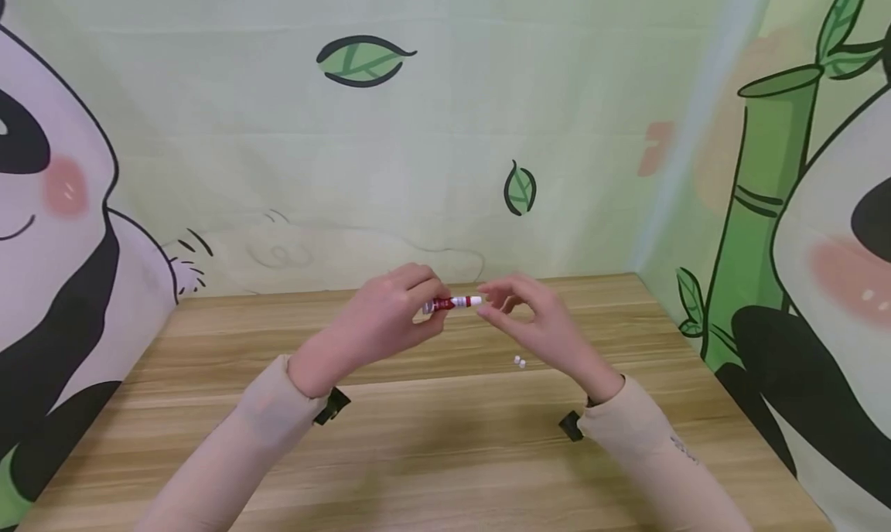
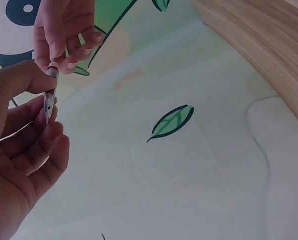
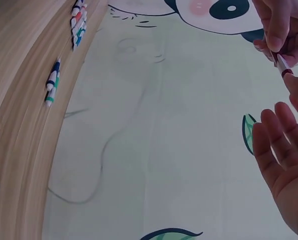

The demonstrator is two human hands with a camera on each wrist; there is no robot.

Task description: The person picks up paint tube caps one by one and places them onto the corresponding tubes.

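Observation:
A red-and-white marker (image 1: 459,302) is held level above the table, pinched between the thumb and fingers of my left hand (image 1: 390,308). Its white end with a red band points toward my right hand (image 1: 532,315). There, thumb and forefinger stand a little apart on either side of that end, fingertips right at it. The left wrist view shows the marker (image 2: 50,92) with the right hand (image 2: 66,35) at its far end, other fingers spread. In the right wrist view my right palm (image 3: 291,175) faces up, the thumb close to the marker's tip.
Small white pieces (image 1: 519,361) lie on the wooden table (image 1: 445,455) below the right hand. Several markers (image 3: 79,22) lie along the table in the right wrist view, with blue and green markers (image 3: 52,82) nearer. A panda-printed cloth (image 1: 445,130) hangs behind the table.

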